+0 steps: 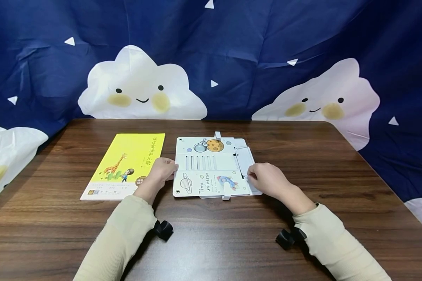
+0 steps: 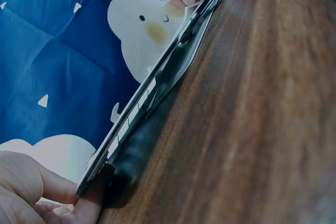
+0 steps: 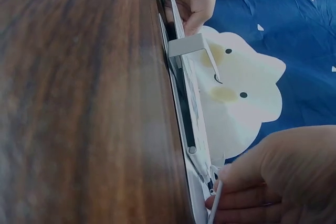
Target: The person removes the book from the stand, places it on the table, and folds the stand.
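A white book stand (image 1: pixel 204 160) printed with planets, a rocket and "Tiny universe" lies almost flat on the table. My left hand (image 1: pixel 164 169) pinches its left edge, thumb over and fingers under, and in the left wrist view that edge is tilted up off the wood. At the right end, my right hand (image 1: pixel 269 179) pinches a thin white flap (image 1: pixel 244 160) beside a dark slot. The flap's edge shows between thumb and fingers in the right wrist view. White page clips (image 1: pixel 226 192) stick out at the near and far sides of the stand.
Left of the stand lies a yellow book (image 1: pixel 126 164) with a giraffe on its cover, partly behind my left wrist. The brown wooden table (image 1: pixel 218 242) ends at a blue curtain (image 1: pixel 232 50) with smiling clouds.
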Available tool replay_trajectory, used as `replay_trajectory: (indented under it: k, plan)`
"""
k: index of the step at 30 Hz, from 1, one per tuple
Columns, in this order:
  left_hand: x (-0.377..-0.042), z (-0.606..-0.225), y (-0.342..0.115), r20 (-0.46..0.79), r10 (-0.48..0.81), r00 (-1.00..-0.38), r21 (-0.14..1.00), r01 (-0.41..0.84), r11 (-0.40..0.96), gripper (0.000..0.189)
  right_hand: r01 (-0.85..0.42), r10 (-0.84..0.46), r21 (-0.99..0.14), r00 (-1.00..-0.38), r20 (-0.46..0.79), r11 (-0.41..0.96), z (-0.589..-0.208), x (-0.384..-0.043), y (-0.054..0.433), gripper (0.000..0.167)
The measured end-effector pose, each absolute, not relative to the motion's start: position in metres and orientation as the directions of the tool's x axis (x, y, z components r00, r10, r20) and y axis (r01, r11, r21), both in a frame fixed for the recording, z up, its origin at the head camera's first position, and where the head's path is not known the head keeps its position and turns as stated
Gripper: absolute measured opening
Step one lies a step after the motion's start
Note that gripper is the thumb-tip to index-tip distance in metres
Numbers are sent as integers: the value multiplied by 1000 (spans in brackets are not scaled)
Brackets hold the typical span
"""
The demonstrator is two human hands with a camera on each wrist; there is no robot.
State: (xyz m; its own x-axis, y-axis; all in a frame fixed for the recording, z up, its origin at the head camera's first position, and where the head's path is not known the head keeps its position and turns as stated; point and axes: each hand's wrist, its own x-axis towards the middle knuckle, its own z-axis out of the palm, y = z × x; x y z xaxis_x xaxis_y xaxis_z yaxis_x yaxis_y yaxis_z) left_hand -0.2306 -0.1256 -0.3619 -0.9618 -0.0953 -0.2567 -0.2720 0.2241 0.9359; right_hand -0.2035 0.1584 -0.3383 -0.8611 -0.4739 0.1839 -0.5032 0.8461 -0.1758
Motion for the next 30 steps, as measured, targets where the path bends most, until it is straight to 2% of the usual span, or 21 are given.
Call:
replay_trajectory:
  k: [2, 5, 8, 12, 15, 20, 30]
  plan:
    - [-231, -362, -125, -260, -99, -961, 934, -276, 229, 12, -505, -473, -191, -860, 188, 842, -338, -202, 157, 5]
    - [-232, -362, -125, -257, -101, -961, 933, -273, 232, 14, -545, -502, -241, -837, 219, 803, -337, -200, 153, 22]
    - [-232, -363, -125, -250, -103, -963, 935, -268, 231, 13, -615, -569, -305, -788, 235, 727, -336, -196, 147, 37]
    - [-232, -363, -125, -246, -110, -963, 935, -266, 235, 13, -668, -656, -387, -732, 186, 635, -336, -190, 140, 54]
    - [-231, -363, -124, -244, -116, -963, 935, -266, 236, 14, -680, -690, -410, -708, 151, 608, -338, -186, 137, 62]
    - [-231, -363, -125, -242, -130, -961, 934, -267, 237, 14, -689, -703, -397, -698, 137, 607, -342, -185, 133, 63]
    - [-232, -365, -124, -245, -137, -960, 926, -273, 260, 16, -707, -698, -324, -696, 166, 628, -346, -185, 131, 54]
